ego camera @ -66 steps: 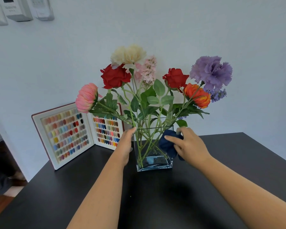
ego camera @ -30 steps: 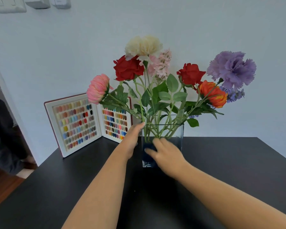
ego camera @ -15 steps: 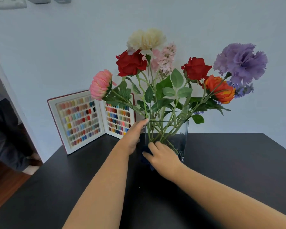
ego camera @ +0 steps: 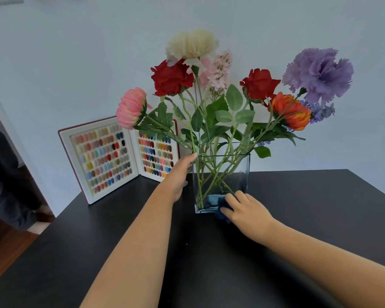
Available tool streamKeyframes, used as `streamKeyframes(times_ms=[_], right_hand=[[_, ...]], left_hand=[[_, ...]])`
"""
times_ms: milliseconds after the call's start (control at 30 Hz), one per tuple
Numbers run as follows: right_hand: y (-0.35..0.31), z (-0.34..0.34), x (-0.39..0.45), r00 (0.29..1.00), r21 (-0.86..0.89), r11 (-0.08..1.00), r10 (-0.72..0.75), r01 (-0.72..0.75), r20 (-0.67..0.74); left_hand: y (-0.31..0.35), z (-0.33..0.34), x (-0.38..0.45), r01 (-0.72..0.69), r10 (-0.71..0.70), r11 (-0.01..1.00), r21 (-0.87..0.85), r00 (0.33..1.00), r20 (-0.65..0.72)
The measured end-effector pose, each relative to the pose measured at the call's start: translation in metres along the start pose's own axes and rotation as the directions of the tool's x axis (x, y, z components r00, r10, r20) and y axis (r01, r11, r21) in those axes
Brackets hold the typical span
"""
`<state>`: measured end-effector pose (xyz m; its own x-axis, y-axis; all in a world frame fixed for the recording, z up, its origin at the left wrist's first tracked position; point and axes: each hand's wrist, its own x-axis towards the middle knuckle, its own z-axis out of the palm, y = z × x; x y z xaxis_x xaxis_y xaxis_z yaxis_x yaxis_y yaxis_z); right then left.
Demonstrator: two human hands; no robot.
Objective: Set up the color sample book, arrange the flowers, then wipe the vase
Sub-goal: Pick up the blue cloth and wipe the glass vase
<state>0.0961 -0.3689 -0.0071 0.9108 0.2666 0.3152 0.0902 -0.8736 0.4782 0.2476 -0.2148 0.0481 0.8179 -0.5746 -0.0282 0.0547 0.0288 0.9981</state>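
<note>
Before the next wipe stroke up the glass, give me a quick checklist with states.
1. Left hand braces the vase at its left rim: ok.
2. Right hand presses the blue cloth on the lower front: ok.
3. Vase upright on the black table: ok.
4. Flowers all seated in the vase: ok.
5. Color sample book stands open, clear of the vase: ok.
6. Glass free of smudges: cannot tell.
</note>
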Motion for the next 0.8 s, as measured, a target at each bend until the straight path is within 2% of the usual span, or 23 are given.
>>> streamKeyframes(times_ms=[67,200,333,367,433,467,533,700,800], right_hand=[[0.010,0.000,-0.012,0.998,-0.003,1.000,0.029,-0.028,0.058],[0.022,0.001,-0.027,0.991,-0.003,0.994,0.106,-0.106,0.076],[0.028,0.001,-0.031,0.973,0.047,0.988,0.139,-0.150,0.186],[0.030,-0.008,-0.029,0.974,0.088,0.977,0.183,-0.195,0.131],[0.035,-0.025,-0.021,0.954,0.219,0.939,0.287,-0.263,-0.084],[0.037,-0.033,-0.014,0.920,0.287,0.918,0.337,-0.273,-0.202],[0.040,-0.048,0.006,0.853,0.368,0.892,0.392,-0.261,-0.344],[0.037,-0.061,0.035,0.864,0.382,0.907,0.331,-0.179,-0.379],[0.044,-0.052,0.028,0.840,0.440,0.871,0.398,-0.220,-0.368]], left_hand=[[-0.001,-0.001,0.001,-0.007,0.007,1.000,-0.004,1.000,0.008],[-0.001,0.000,0.001,-0.006,0.006,1.000,-0.010,1.000,0.004],[0.000,0.000,0.000,0.003,-0.003,1.000,-0.014,1.000,0.001],[0.000,-0.001,0.001,-0.001,0.001,1.000,-0.010,1.000,0.008],[-0.001,-0.002,0.002,-0.012,0.012,1.000,-0.010,1.000,0.020],[-0.002,-0.002,0.003,-0.020,0.020,1.000,-0.017,1.000,0.022],[-0.003,-0.001,0.002,-0.027,0.028,0.999,-0.024,0.999,0.017],[-0.002,0.000,0.000,-0.027,0.027,1.000,-0.008,1.000,0.013],[-0.003,-0.001,0.002,-0.022,0.022,1.000,-0.005,1.000,0.007]])
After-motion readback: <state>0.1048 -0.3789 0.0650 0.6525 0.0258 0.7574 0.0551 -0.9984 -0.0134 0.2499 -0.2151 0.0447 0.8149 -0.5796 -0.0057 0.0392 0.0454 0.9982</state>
